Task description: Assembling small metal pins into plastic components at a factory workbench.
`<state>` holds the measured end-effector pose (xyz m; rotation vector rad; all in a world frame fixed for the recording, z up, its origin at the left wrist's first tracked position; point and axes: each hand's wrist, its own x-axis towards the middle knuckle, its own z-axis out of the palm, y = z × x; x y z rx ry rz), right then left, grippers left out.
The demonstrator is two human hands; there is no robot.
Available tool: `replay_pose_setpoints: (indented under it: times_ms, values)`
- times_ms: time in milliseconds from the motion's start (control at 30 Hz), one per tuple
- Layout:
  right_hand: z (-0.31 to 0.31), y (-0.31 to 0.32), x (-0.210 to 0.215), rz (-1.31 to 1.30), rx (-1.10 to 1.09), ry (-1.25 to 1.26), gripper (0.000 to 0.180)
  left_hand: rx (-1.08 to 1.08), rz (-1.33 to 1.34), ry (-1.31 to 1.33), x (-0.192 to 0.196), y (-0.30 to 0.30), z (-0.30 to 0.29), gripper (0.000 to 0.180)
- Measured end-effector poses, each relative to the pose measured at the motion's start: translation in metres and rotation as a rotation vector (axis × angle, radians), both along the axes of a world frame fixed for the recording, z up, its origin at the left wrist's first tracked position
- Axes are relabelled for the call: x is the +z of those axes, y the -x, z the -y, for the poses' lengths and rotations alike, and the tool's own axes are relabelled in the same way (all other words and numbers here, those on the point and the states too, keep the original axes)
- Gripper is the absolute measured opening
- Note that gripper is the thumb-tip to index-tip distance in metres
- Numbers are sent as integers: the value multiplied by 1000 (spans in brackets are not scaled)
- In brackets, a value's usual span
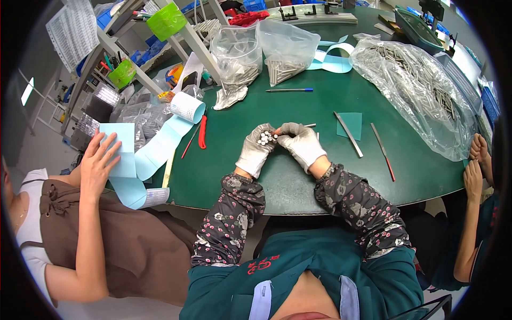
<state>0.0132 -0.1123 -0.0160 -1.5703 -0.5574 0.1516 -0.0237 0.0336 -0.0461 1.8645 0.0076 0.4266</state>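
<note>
My left hand (256,148), in a whitish-grey glove, is closed round a cluster of small pale round-ended pieces (266,138); their length is hidden. My right hand (302,145), gloved too, meets it from the right with bent fingers at the cluster's edge. What the right fingertips pinch is too small to make out. Just past the right hand, a short metal rod (310,126) shows on the green table (240,186). Further right, a flat metal strip (349,134) lies partly over a green square (349,126), beside a file-like tool with a red end (383,152).
A large clear bag of metal rods (416,80) lies at right, with smaller rod-filled bags (285,53) at the back. A pen (289,90) and a red-handled tool (202,132) lie nearby. A co-worker's hand (98,160) holds blue label sheets at left; another person's hands (474,165) rest at right.
</note>
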Motion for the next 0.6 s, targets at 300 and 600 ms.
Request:
replay_pose_setpoints:
  times_ms: [300,600]
  values:
    - [0,2,4,-13,18,-16,16,-24,17,-81,-2,-1,-4,34]
    - [-1,1,1,-7,41,-25,17,-2,-108,127,12,5,5,27]
